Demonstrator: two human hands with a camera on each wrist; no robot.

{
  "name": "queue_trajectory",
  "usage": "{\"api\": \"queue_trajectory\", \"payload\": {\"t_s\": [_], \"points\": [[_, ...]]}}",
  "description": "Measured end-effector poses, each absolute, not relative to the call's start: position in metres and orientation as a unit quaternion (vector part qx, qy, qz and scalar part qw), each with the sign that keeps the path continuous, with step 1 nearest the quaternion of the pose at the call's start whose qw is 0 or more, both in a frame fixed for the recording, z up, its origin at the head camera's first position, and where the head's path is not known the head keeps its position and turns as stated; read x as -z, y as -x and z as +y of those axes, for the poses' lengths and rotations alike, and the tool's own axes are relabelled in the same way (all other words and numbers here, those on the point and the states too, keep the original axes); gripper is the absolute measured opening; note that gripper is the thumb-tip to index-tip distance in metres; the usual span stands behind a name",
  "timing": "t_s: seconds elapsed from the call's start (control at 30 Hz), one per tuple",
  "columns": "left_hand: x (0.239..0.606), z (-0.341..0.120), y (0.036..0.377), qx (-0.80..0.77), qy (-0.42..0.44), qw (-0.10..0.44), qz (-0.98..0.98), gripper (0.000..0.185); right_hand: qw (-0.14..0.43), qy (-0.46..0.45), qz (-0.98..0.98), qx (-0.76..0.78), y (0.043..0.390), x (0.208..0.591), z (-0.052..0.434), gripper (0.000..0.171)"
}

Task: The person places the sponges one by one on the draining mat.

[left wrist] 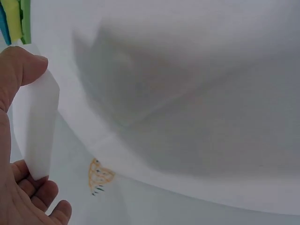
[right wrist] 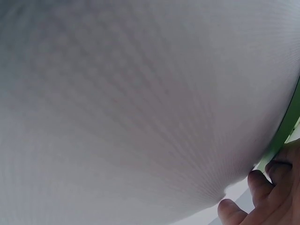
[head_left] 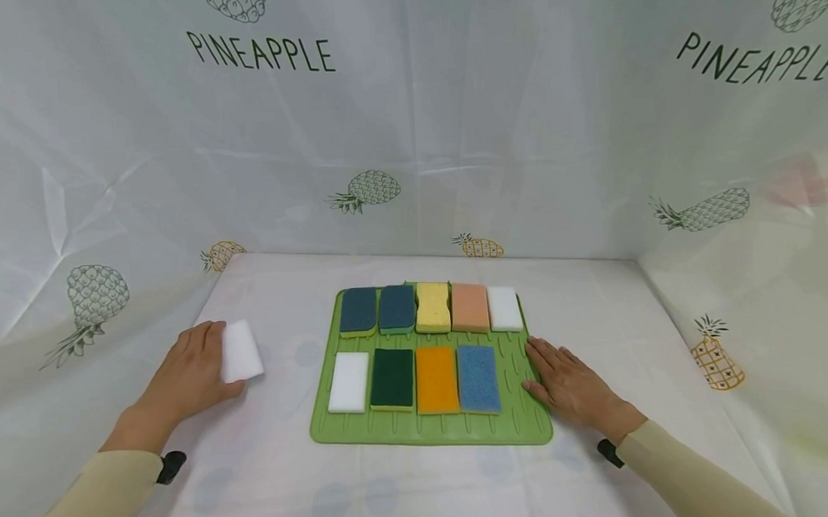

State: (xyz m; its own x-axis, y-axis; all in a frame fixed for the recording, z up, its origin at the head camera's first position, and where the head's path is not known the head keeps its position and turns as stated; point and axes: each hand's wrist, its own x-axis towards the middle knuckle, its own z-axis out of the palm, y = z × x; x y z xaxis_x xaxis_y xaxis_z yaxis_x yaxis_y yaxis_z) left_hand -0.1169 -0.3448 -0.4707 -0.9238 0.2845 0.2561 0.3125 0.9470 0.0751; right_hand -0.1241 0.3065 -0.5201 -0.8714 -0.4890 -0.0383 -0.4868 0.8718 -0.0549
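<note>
My left hand holds a white sponge by its ends between thumb and fingers, left of a green ridged mat. The left wrist view shows the same white sponge gripped on edge, above the white cloth. My right hand rests with extended fingers on the mat's right edge. In the right wrist view, its fingers touch the green rim. On the mat's back row lie two dark blue sponges, a yellow sponge, a peach sponge and a white one.
In the mat's front row lie a white sponge, a dark green sponge, an orange sponge and a blue sponge. White cloth covers the table; a pineapple-printed sheet hangs behind and at both sides.
</note>
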Motion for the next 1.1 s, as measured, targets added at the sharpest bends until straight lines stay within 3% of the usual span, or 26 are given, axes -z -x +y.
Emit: {"api": "queue_trajectory", "payload": {"t_s": [0.37, 0.77, 1.1], "points": [[0.436, -0.282, 0.146, 0.047, 0.209, 0.152, -0.965, 0.11, 0.027, 0.257, 0.966, 0.016, 0.125, 0.519, 0.309, 0.075], [0.404, -0.138, 0.162, 0.093, 0.281, 0.046, -0.954, 0.11, 0.031, 0.269, 0.963, 0.01, 0.127, 0.514, 0.311, 0.075], [0.416, -0.012, 0.148, 0.088, 0.366, -0.031, -0.926, 0.108, 0.034, 0.289, 0.957, 0.0, 0.131, 0.512, 0.316, 0.075]]}}
